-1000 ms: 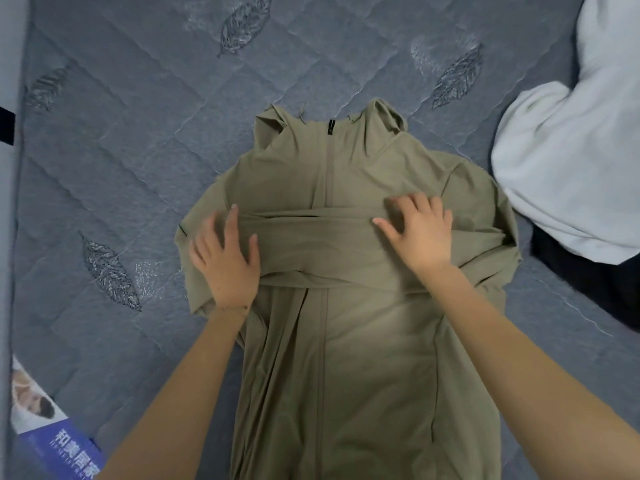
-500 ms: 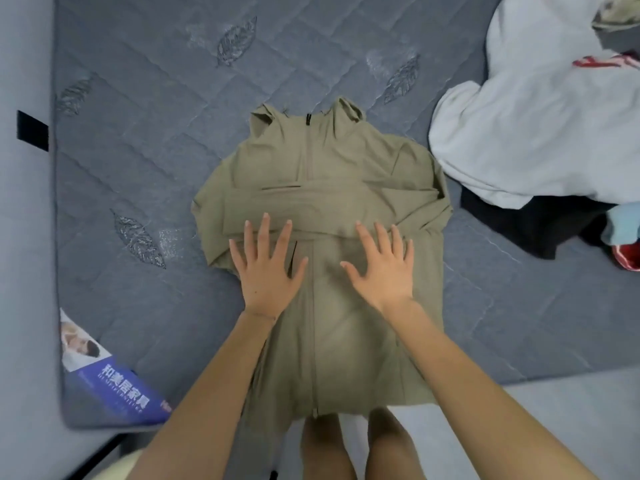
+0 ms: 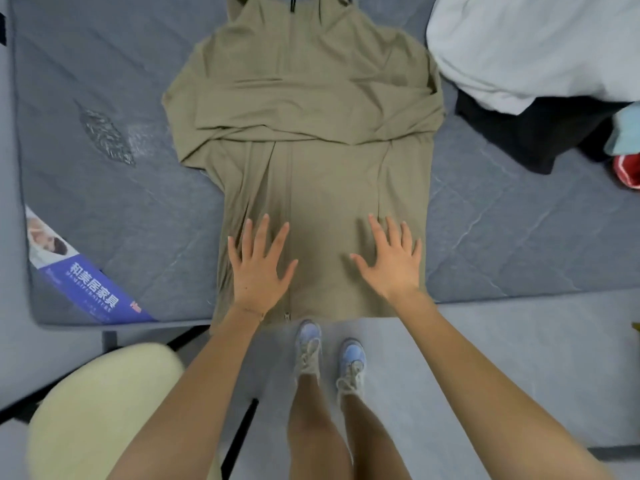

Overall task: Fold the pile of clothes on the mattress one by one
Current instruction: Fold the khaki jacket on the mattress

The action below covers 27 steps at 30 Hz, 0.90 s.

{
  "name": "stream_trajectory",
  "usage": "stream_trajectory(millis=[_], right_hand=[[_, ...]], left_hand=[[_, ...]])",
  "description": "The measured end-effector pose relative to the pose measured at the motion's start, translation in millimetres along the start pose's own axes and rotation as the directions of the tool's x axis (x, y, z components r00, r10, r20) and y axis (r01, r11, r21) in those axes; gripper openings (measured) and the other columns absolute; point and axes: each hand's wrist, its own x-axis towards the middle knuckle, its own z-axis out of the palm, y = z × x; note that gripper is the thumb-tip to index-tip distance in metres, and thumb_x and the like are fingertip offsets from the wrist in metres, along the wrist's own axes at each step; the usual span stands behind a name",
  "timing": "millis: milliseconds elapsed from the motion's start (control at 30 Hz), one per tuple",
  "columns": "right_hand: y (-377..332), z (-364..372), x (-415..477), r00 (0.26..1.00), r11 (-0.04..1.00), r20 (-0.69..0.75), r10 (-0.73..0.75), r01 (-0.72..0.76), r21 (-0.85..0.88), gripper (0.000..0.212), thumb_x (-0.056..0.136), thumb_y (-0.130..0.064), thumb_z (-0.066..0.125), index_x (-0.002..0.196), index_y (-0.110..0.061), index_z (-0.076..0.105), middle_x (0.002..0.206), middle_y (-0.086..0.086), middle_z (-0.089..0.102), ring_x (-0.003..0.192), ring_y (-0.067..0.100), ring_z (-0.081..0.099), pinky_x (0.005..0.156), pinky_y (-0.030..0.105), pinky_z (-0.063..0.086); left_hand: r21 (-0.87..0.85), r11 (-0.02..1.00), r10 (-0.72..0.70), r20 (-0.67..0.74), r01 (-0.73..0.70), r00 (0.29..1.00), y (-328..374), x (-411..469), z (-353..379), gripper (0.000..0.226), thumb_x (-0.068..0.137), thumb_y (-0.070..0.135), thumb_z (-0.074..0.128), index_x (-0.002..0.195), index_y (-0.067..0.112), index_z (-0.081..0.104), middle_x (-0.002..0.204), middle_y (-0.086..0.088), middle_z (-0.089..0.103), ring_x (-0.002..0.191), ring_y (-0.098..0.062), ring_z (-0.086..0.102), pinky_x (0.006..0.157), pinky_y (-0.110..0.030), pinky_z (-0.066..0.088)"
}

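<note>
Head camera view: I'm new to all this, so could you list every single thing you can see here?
jacket: one, olive, middle of the mattress, sleeves folded across the chest
mattress: one, grey, quilted, fills the upper picture
label: one, blue and white, mattress's near left corner
white garment: one, white, far right on the mattress
black garment: one, black, under the white garment
pale blue thing: one, right edge, cut off
red thing: one, right edge, cut off
cushion: one, pale yellow, lower left
floor: grey, below the mattress
shoes: two, blue and white, on the floor
left hand: flat on the jacket's lower left
right hand: flat on the jacket's lower right
</note>
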Motion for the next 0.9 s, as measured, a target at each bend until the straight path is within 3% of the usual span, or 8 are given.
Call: stream_trajectory(millis=[267, 367, 433, 533, 600, 700, 800, 900], right_hand=[[44.7, 70.9, -6.0, 0.992, 0.996, 0.112, 0.064, -0.057, -0.069, 0.082, 0.091, -0.052, 0.051, 0.154, -0.034, 0.002, 0.162, -0.001, -0.003, 0.148, 0.027, -0.003, 0.117, 0.057, 0.006], [56.4, 81.6, -8.9, 0.997, 0.997, 0.008, 0.073, -0.072, -0.029, 0.084, 0.089, -0.054, 0.055, 0.153, -0.034, 0.005, 0.162, 0.001, -0.005, 0.148, 0.028, -0.004, 0.117, 0.057, 0.004], [65.2, 84.9, -10.4, 0.989, 0.989, -0.019, 0.145, -0.145, 0.027, 0.091, 0.085, -0.060, 0.057, 0.153, -0.034, 0.003, 0.162, 0.004, -0.008, 0.148, 0.029, -0.006, 0.116, 0.057, 0.003], [67.9, 87.1, -12.8, 0.966, 0.957, 0.018, 0.259, -0.259, 0.129, 0.101, 0.080, -0.064, 0.061, 0.153, -0.035, -0.002, 0.161, 0.008, -0.013, 0.148, 0.032, -0.006, 0.114, 0.059, 0.010], [63.4, 85.9, -12.2, 0.960, 0.950, 0.014, 0.279, -0.278, 0.141, 0.102, 0.078, -0.061, 0.065, 0.153, -0.035, 0.001, 0.160, 0.012, -0.011, 0.146, 0.036, 0.002, 0.110, 0.059, 0.020], [58.4, 85.1, -14.8, 0.939, 0.898, -0.048, 0.342, -0.311, 0.311, 0.108, 0.074, -0.047, 0.077, 0.153, -0.032, 0.006, 0.158, 0.015, 0.000, 0.137, 0.036, 0.019, 0.107, 0.054, 0.027], [57.3, 83.5, -22.0, 0.904, 0.761, -0.047, 0.425, -0.329, 0.558, 0.106, 0.073, -0.026, 0.083, 0.152, -0.015, 0.013, 0.148, 0.019, 0.021, 0.129, 0.036, 0.034, 0.106, 0.045, 0.031], [56.8, 76.8, -25.1, 0.874, 0.744, 0.056, 0.482, -0.443, 0.500, 0.071, 0.078, -0.029, 0.078, 0.130, -0.002, 0.038, 0.130, 0.020, 0.048, 0.119, 0.037, 0.049, 0.098, 0.045, 0.040]], left_hand=[[-0.040, 0.999, -0.021, 0.257, 0.032, 0.966, -15.1, -18.9, 58.6, 0.058, 0.096, 0.043, 0.021, 0.150, 0.026, 0.029, 0.157, -0.007, 0.027, 0.146, -0.030, 0.019, 0.112, -0.065, 0.016], [-0.040, 0.997, -0.061, 0.160, 0.069, 0.985, -20.6, -24.5, 68.0, 0.053, 0.099, 0.034, 0.022, 0.151, 0.025, 0.027, 0.158, -0.008, 0.023, 0.146, -0.028, 0.018, 0.113, -0.060, 0.017], [-0.059, 0.981, -0.181, 0.056, 0.185, 0.982, -25.7, -33.0, 72.1, 0.051, 0.101, 0.028, 0.027, 0.152, 0.024, 0.025, 0.159, -0.012, 0.019, 0.147, -0.030, 0.016, 0.114, -0.056, 0.014], [-0.168, 0.846, -0.500, 0.079, 0.506, 0.862, -33.0, -52.5, 79.7, 0.055, 0.103, 0.023, 0.037, 0.154, 0.026, 0.016, 0.160, -0.016, 0.006, 0.148, -0.032, 0.008, 0.115, -0.054, 0.011], [-0.140, 0.834, -0.517, 0.146, 0.534, 0.844, -31.2, -65.3, 83.4, 0.056, 0.103, 0.024, 0.039, 0.154, 0.028, 0.015, 0.160, -0.019, 0.004, 0.147, -0.034, 0.005, 0.115, -0.055, 0.010], [-0.213, 0.827, -0.507, 0.114, 0.520, 0.854, -25.3, -68.6, 80.0, 0.049, 0.101, 0.020, 0.046, 0.149, 0.022, 0.035, 0.152, -0.022, 0.025, 0.139, -0.040, 0.024, 0.110, -0.055, 0.021], [-0.422, 0.730, -0.583, 0.028, 0.538, 0.812, -16.0, -62.9, 66.0, 0.047, 0.101, 0.022, 0.047, 0.147, 0.020, 0.037, 0.136, -0.021, 0.040, 0.124, -0.035, 0.037, 0.102, -0.039, 0.030], [-0.691, 0.394, -0.766, 0.117, 0.606, 0.632, -9.6, -59.4, 51.2, 0.049, 0.104, 0.024, 0.037, 0.149, 0.007, 0.027, 0.139, -0.018, 0.041, 0.128, -0.028, 0.039, 0.097, -0.019, 0.023]])
